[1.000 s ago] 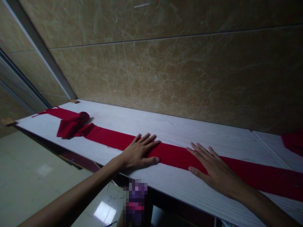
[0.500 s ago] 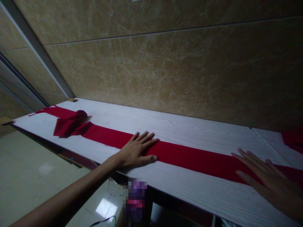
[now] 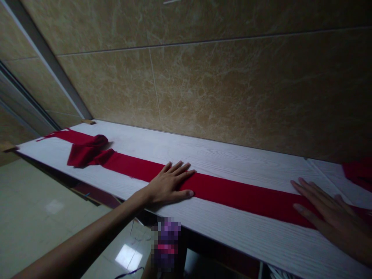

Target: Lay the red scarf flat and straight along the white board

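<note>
A long strip of red cloth (image 3: 244,194) runs lengthwise along the white wood-grain table (image 3: 232,155). My left hand (image 3: 168,184) lies flat across the strip near its middle, fingers spread and palm down, with the thumb toward the near edge. Over the right part of the strip is my right hand (image 3: 328,211), its fingers stretched out; whether it presses on the cloth or hovers just above I cannot tell. To the left of my hands a crumpled bunch of red cloth (image 3: 87,151) sits on the strip, and frayed ends trail at the table's far left.
A marbled tile wall (image 3: 203,85) rises along the table's back edge. More red fabric (image 3: 359,172) lies at the back right. Small wooden blocks (image 3: 88,121) are at the left end. Below is a shiny tiled floor (image 3: 43,209), with a blurred-out purple patch beneath the near edge.
My right hand has shifted slightly to the right along the strip, its fingers still extended. The left hand and the bunched cloth have stayed in place.
</note>
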`<state>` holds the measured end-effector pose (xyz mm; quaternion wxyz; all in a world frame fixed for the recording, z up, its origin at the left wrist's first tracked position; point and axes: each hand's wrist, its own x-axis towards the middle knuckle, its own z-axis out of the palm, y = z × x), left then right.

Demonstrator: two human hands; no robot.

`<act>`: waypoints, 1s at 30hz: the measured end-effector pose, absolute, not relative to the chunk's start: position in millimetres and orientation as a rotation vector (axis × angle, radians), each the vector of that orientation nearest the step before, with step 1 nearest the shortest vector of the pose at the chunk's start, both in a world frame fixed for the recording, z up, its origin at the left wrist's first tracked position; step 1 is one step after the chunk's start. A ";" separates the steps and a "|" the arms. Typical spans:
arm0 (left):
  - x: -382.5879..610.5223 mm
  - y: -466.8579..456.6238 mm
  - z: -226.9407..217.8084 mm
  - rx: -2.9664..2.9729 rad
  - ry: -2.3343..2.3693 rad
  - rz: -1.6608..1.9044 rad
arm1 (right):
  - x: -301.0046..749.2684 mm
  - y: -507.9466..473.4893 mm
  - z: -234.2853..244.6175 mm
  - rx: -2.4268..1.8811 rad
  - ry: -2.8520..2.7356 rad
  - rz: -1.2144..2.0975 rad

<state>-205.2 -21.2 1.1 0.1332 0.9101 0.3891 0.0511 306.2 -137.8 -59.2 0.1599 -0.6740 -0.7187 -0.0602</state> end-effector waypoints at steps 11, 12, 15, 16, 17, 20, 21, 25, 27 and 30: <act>-205.4 -22.3 3.2 2.615 1.127 0.169 | 172.3 -96.3 -20.5 -1.790 -2.305 0.081; -205.5 -21.9 2.5 2.614 1.128 0.163 | 161.0 -93.3 -17.5 -1.776 -2.331 0.109; -206.2 -20.1 -1.2 2.625 1.121 0.183 | 130.5 -84.4 -7.9 -1.724 -2.402 0.198; -206.5 -19.5 -2.2 2.629 1.117 0.195 | 121.5 -81.6 -4.9 -1.710 -2.421 0.223; -206.7 -19.2 -2.9 2.630 1.114 0.203 | 113.1 -78.9 -2.0 -1.699 -2.437 0.243; -206.5 -19.4 -2.1 2.621 1.108 0.205 | 91.3 -71.7 3.8 -1.676 -2.472 0.291; -206.2 -19.8 -1.1 2.618 1.108 0.203 | 85.1 -69.6 4.6 -1.665 -2.483 0.307; -204.2 -22.1 3.9 2.610 1.110 0.198 | 66.5 -62.8 1.8 -1.624 -2.516 0.358; -203.6 -23.1 6.0 2.605 1.113 0.189 | 61.5 -60.5 -2.1 -1.626 -2.510 0.372; -203.3 -23.4 7.5 2.605 1.121 0.158 | 58.8 -59.4 -6.8 -1.611 -2.486 0.375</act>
